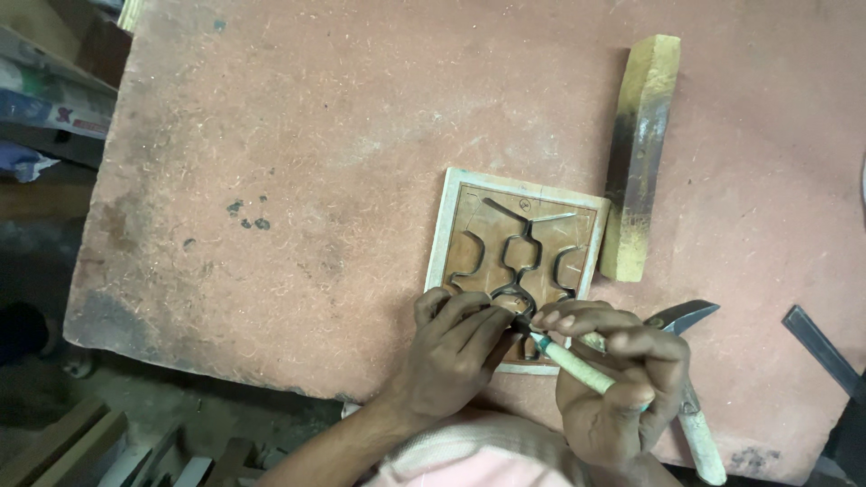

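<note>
Square wooden tile (517, 257) with dark curved strips lying on the reddish worktable (298, 180). Left hand (451, 347) pressing curled fingers on the tile's near edge. Right hand (618, 388) pinching a pale-handled tool (568, 359), tip touching the tile's near strip. Wooden block (639, 153) touching the tile's far-right corner; hammer (690, 379) lying beyond the right hand
</note>
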